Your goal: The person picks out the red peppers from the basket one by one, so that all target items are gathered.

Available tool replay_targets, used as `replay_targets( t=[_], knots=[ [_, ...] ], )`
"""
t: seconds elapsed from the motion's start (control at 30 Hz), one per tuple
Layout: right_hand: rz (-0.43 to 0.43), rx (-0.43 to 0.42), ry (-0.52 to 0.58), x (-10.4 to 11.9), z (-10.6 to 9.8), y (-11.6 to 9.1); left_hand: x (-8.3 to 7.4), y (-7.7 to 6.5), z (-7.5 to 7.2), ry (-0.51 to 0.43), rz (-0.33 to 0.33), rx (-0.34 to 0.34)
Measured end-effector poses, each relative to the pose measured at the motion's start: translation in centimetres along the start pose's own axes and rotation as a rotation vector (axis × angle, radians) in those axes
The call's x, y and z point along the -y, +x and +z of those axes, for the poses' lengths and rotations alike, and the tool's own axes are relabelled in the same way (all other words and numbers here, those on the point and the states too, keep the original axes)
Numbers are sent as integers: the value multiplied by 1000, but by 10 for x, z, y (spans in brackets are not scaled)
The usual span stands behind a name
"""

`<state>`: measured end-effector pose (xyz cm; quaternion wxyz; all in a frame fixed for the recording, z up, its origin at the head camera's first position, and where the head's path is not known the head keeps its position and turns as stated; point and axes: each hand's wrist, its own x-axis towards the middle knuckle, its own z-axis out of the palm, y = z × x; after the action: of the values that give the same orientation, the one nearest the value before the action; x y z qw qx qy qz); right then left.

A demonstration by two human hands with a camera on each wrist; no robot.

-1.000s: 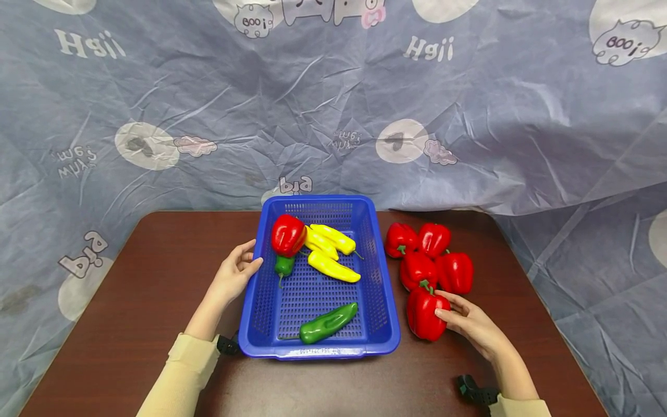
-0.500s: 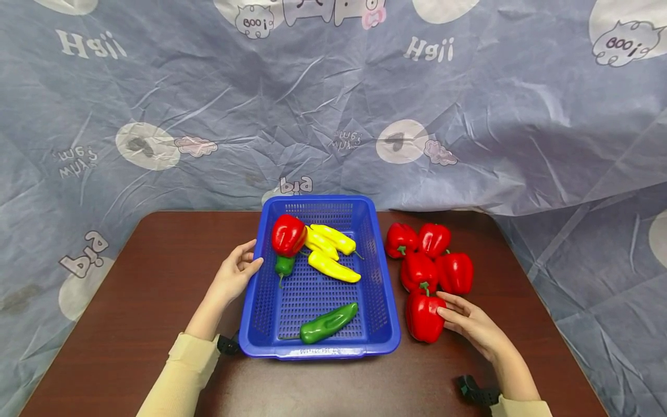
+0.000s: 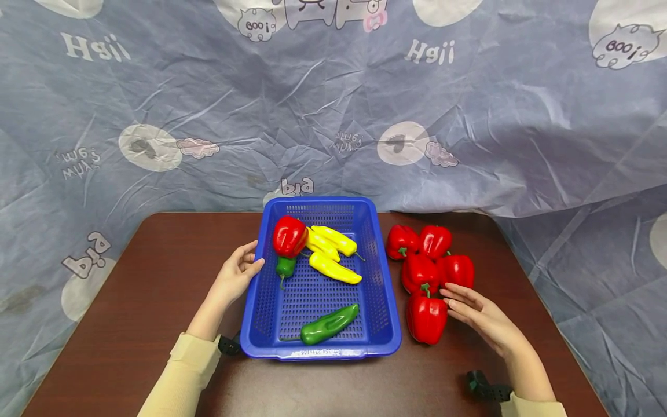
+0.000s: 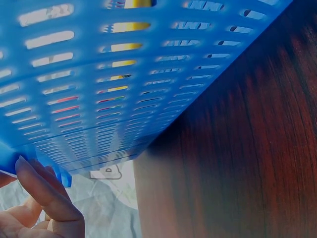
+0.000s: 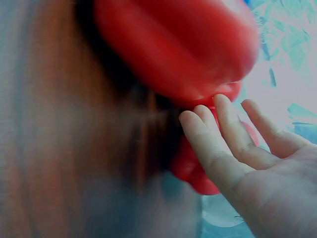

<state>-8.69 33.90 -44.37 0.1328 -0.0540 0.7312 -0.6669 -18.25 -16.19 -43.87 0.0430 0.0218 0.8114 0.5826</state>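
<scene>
A blue plastic basket (image 3: 341, 351) stands in the middle of the table, and my left hand (image 3: 233, 278) pinches its left rim. In the left wrist view, the curled fingers (image 4: 44, 191) show at that rim below the slotted wall. To the basket's right, my right hand (image 3: 487, 319) has its fingers loosely extended beside the nearest red bell pepper (image 3: 427, 319). It holds nothing; in the right wrist view, the fingertips lie just below the bell pepper (image 5: 183, 47). Inside the basket are a red bell pepper (image 3: 289, 236), yellow chili peppers (image 3: 335, 269) and green chili peppers (image 3: 329, 325).
Several more red bell peppers (image 3: 420, 273) cluster behind the nearest one, close to the basket's right side. The dark brown wooden table (image 3: 156, 272) has its back edge against a grey-blue printed cloth (image 3: 312, 116).
My right hand has let go of the nearest red bell pepper and drawn away to the right. That pepper settles upright near the others. My left hand stays on the basket rim.
</scene>
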Motion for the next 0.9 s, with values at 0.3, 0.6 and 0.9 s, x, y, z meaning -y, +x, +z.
replay_targets(
  t=[0.3,0.6,0.9],
  knots=[
    [-118,-43,52,32,6,17,-2,0,-1,15,-11,8],
    [-203,-26,8,81,34,52,-3,0,0,29,-18,-8],
    [-178,-8,-16,117,73,86,-2,-2,0,38,-30,0]
  ],
)
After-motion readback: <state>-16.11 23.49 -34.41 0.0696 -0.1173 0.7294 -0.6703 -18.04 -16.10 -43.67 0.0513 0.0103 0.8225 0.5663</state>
